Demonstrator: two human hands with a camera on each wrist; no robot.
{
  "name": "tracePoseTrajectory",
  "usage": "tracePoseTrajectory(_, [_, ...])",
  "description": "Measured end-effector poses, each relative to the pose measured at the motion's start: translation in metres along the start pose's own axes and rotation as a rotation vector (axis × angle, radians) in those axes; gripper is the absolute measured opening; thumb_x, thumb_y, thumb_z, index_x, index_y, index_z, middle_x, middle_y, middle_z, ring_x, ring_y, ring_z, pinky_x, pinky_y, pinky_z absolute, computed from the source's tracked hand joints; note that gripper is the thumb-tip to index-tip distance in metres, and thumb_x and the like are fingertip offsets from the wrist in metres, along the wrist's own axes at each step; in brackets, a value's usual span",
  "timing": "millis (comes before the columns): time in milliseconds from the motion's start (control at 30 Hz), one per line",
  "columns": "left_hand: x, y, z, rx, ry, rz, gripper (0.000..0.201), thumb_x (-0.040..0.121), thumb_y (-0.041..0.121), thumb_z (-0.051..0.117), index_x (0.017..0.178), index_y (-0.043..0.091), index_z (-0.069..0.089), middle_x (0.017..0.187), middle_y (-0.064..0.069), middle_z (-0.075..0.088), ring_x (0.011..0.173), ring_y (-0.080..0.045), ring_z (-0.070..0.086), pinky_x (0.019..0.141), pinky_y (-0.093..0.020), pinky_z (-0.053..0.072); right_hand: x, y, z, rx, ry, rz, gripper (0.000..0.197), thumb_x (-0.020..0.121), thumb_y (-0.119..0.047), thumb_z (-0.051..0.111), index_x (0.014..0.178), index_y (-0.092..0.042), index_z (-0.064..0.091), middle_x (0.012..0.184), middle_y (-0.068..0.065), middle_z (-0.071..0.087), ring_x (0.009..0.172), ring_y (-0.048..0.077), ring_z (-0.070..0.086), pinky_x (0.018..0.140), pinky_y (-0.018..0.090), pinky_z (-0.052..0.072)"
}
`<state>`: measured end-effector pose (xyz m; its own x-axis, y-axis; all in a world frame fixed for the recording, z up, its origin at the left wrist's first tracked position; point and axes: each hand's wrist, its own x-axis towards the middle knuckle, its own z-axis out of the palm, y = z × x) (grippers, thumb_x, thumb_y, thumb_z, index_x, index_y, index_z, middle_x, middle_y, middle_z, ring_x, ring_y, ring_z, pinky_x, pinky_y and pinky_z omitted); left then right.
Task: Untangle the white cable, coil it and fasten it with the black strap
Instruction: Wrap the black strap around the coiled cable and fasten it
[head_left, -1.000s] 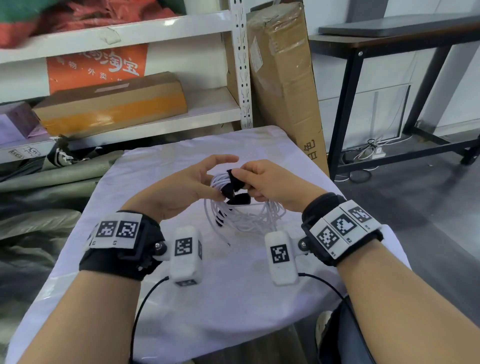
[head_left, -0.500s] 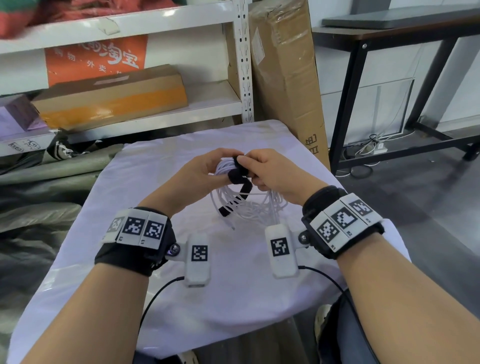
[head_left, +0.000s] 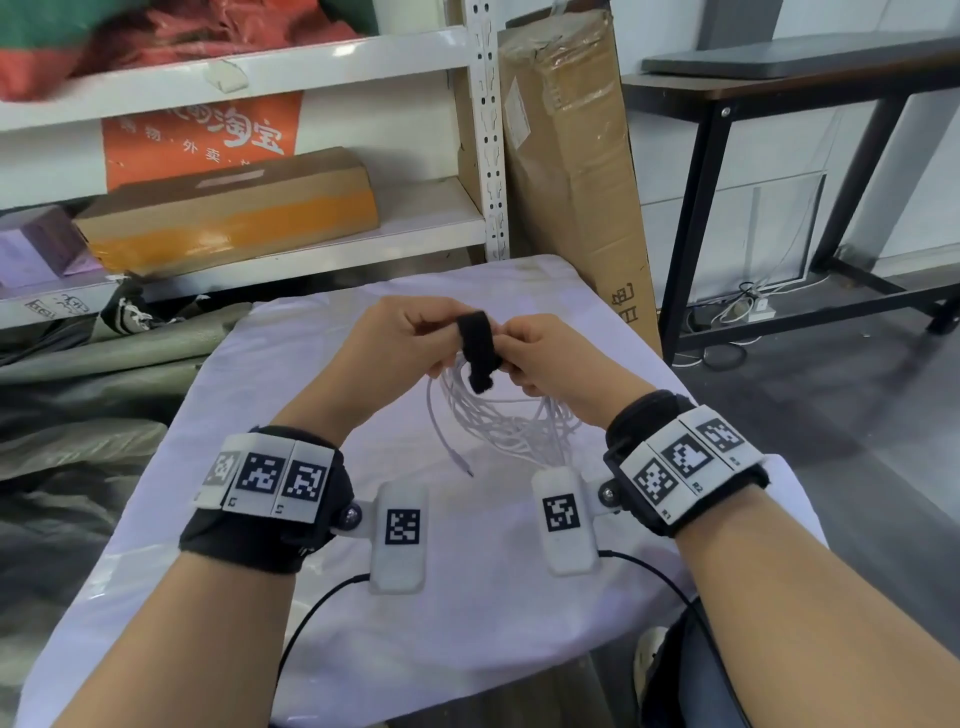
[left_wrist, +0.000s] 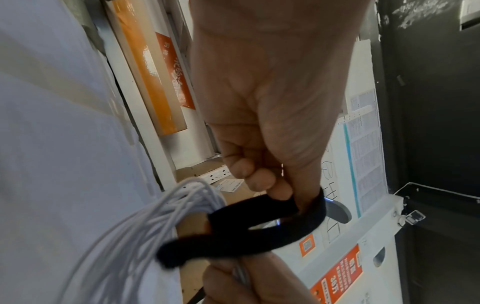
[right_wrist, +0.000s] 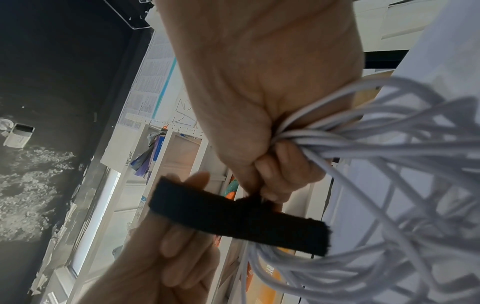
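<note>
Both hands are raised over the white-clothed table (head_left: 363, 597) with the coiled white cable (head_left: 511, 423) hanging between and below them. My right hand (head_left: 522, 358) grips the gathered top of the coil; in the right wrist view the strands (right_wrist: 363, 148) fan out from its curled fingers (right_wrist: 283, 162). The black strap (head_left: 475, 348) arches over the bundle as a loop. My left hand (head_left: 441, 338) pinches one end of it, seen in the left wrist view between thumb and fingertips (left_wrist: 259, 181) on the strap (left_wrist: 259, 224). The other strap end (right_wrist: 298, 234) sticks out free. A loose cable plug (head_left: 466, 469) dangles near the cloth.
A white shelf behind the table holds a cardboard box (head_left: 234, 218). A tall wrapped carton (head_left: 571, 171) leans at the table's far right corner. A black desk (head_left: 779, 88) stands to the right, and grey tarps (head_left: 78, 415) lie on the left.
Both hands have risen and moved away from me with the coil. The left hand, earlier with an outstretched finger, now pinches the strap, which now stands up as a loop over the bundle.
</note>
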<state>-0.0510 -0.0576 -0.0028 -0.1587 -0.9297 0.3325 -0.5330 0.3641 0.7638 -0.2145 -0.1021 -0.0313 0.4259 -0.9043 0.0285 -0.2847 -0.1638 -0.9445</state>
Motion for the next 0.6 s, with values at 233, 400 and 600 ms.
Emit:
tracePoseTrajectory(233, [-0.001, 0.016, 0.001, -0.097, -0.038, -0.011, 0.028, 0.1, 0.016, 0.045, 0.097, 0.01, 0.072, 0.072, -0.002, 0.064, 0.063, -0.009, 0.056, 0.066, -0.017, 0.048, -0.003, -0.003, 0.003, -0.187, -0.02, -0.079, 0.026, 0.094, -0.011, 0.053, 0.076, 0.004, 0.064, 0.067, 0.019, 0.056, 0.061, 0.018, 0.047, 0.066, 0.027, 0.042])
tracePoseTrajectory(400, [0.003, 0.006, 0.003, -0.336, -0.012, -0.138, 0.03, 0.103, 0.015, 0.036, 0.104, 0.011, 0.066, 0.085, 0.001, 0.071, 0.086, -0.012, 0.067, 0.087, -0.026, 0.054, -0.007, -0.005, 0.003, -0.298, -0.134, -0.086, 0.021, 0.095, -0.007, 0.048, 0.077, -0.01, 0.058, 0.063, -0.002, 0.052, 0.054, 0.009, 0.043, 0.055, 0.018, 0.036])
tracePoseTrajectory(600, [0.006, -0.006, 0.002, -0.409, 0.015, -0.224, 0.031, 0.102, 0.007, 0.03, 0.109, 0.003, 0.06, 0.094, -0.014, 0.062, 0.089, -0.021, 0.062, 0.08, -0.022, 0.053, -0.011, -0.013, 0.009, -0.389, -0.217, -0.135, 0.028, 0.098, -0.009, 0.039, 0.116, -0.005, 0.06, 0.072, -0.009, 0.05, 0.062, 0.004, 0.042, 0.06, 0.014, 0.034])
